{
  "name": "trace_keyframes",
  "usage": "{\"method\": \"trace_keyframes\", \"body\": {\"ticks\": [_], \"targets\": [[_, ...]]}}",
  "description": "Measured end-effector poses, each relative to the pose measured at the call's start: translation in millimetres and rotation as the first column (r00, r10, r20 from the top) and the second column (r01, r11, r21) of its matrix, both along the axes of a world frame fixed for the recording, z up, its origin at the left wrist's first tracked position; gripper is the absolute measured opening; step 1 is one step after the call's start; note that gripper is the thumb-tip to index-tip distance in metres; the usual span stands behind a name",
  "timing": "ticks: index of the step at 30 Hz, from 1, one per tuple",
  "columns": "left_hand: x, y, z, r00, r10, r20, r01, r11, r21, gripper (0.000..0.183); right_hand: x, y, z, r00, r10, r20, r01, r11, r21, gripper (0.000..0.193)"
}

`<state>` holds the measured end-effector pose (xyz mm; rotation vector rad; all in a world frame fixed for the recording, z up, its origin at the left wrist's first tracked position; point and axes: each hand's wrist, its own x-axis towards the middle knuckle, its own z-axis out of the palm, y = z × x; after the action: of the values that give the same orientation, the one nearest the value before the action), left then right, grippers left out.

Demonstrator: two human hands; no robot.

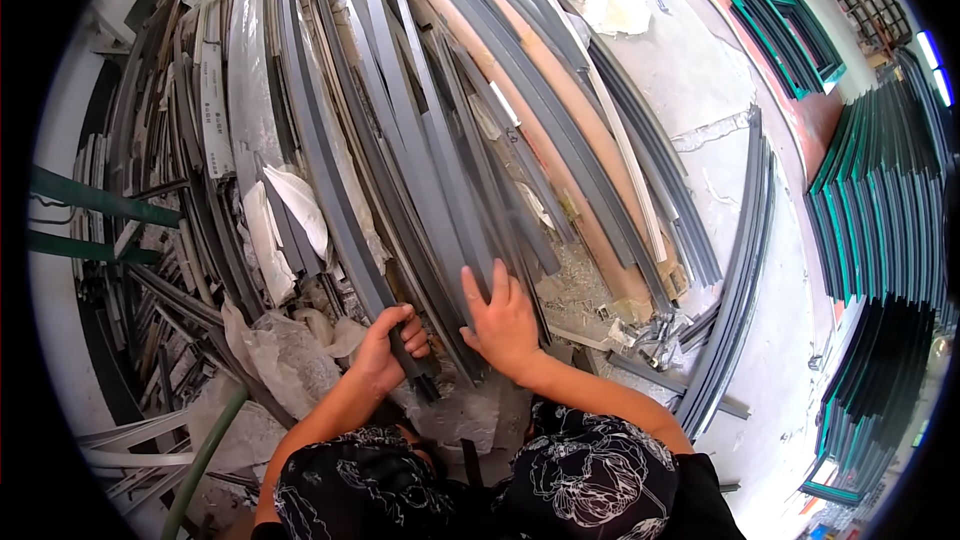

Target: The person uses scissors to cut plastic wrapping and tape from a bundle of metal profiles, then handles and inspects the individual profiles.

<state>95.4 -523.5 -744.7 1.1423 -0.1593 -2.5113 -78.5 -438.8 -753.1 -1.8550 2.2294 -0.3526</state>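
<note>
My left hand [392, 348] is wrapped round the near end of a long dark grey metal profile [345, 230], which runs away from me over the pile. To its right, my right hand [501, 325] lies with fingers spread on a wide grey profile [440, 180]. That profile looks slightly smeared by motion. More grey bars lie between and under both hands. Below the hands is a sheet of clear plastic film [470, 415] close to my knees.
Brown-wrapped profiles [560, 190] lie right of the pile. Loose dark profiles [735, 270] rest on the pale floor. Stacked green-edged frames [870, 190] stand far right. A green pipe [205, 460] and crumpled wrapping [290, 360] are at lower left.
</note>
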Motion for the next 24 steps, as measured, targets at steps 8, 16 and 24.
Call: {"method": "trace_keyframes", "body": {"ticks": [8, 16, 24], "targets": [[4.6, -0.2, 0.1, 1.000, 0.011, 0.001, -0.011, 1.000, 0.002, 0.017, -2.9, 1.1, -24.6, 0.972, -0.011, -0.236, -0.018, 0.992, -0.121, 0.083], [7.8, 0.0, -6.2, 0.999, 0.033, -0.020, -0.032, 0.999, 0.029, 0.014, -36.5, 1.5, -6.3, 0.999, -0.035, -0.040, 0.035, 0.999, -0.012, 0.083], [18.0, 0.4, -4.8, 0.999, 0.018, -0.040, -0.018, 1.000, 0.003, 0.021, -66.1, 10.2, -10.7, 0.962, -0.255, -0.100, 0.247, 0.965, -0.084, 0.075]]}}
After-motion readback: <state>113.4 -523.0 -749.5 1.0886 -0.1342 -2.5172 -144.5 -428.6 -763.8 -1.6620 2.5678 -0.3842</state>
